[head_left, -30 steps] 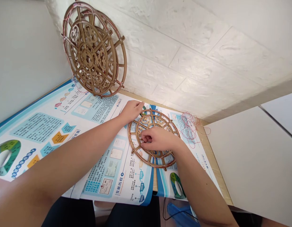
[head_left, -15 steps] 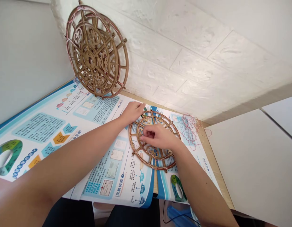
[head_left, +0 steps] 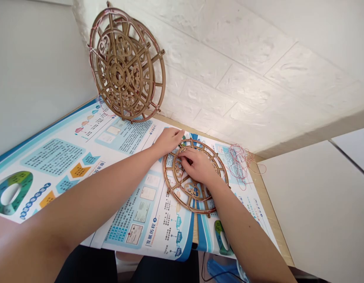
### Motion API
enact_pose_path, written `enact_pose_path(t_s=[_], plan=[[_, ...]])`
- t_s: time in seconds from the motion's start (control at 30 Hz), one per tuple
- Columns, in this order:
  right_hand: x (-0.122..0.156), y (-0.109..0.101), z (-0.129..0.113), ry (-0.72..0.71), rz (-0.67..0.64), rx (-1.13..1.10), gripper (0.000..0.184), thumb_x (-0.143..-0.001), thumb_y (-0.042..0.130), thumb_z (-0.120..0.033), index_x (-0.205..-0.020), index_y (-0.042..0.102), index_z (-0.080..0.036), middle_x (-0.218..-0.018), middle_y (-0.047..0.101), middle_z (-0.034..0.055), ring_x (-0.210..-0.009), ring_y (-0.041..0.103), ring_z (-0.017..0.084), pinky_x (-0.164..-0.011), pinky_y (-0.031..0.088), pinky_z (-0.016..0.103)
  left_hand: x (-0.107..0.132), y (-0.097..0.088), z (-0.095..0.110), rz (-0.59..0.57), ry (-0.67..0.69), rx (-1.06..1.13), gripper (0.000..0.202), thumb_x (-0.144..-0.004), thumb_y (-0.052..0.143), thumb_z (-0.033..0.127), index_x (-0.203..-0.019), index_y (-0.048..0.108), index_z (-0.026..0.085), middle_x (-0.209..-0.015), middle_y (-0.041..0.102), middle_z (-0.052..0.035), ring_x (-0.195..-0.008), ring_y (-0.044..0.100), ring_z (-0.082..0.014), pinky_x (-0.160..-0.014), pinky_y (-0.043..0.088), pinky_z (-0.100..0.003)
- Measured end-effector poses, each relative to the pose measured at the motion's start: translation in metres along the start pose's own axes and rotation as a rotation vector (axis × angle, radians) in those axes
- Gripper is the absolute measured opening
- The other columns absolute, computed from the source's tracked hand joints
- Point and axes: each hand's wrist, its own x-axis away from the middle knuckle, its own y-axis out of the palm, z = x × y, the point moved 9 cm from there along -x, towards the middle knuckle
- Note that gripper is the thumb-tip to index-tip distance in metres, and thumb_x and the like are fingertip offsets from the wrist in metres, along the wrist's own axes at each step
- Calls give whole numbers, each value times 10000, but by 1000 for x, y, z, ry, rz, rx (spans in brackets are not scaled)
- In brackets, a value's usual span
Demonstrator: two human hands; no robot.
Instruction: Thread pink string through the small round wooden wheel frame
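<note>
A gold-brown openwork wheel (head_left: 191,203) with spokes and scroll patterns lies flat on the printed sheets, reddish wire running along its rings. At its far left rim, my left hand (head_left: 169,140) is closed on the edge, the fingers partly hidden behind the hand. My right hand (head_left: 197,166) is over the middle of the wheel, thumb and fingers pinched together near the inner ring. From those fingertips a thin pale wire (head_left: 181,173) curves down over the spokes.
Several similar wheels (head_left: 119,76) lean in a stack against the white brick-patterned wall (head_left: 217,74). A tangle of thin red and white wire (head_left: 241,159) lies right of the wheel. Printed sheets (head_left: 67,155) cover the wooden table (head_left: 270,200). A white panel (head_left: 314,204) borders the right.
My right hand has moved slightly up and away, its curled fingers now reaching to the inner ring. The left hand stays at the rim. The whole view has shifted a little.
</note>
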Motion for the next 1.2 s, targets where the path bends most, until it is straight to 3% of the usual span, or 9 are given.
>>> enact_pose_path(t_s=[0.37,0.7,1.2], plan=[[-1,1,3,33,16,-1,171,-921,542,-152,-1012,684,-179,-964,681,50,-813,605,170,-721,426,288,-1,0,0,0,0,-13,455,-941,412,396,-536,450,191,-535,477,-6,-581,451,-166,-607,284,-322],[-3,6,8,93,5,5,101,-959,592,-197,-976,691,-197,-1002,697,47,-928,632,194,-795,448,308,-1,3,-3,-7,-2,5,459,-939,401,419,-539,434,196,-542,480,-4,-592,461,-169,-610,293,-323],[-3,4,0,30,-5,10,155,-959,563,-182,-1011,707,-200,-973,674,46,-892,633,177,-752,453,293,0,1,1,-14,-3,-2,450,-934,391,412,-535,408,204,-538,449,-6,-586,436,-172,-604,276,-326]])
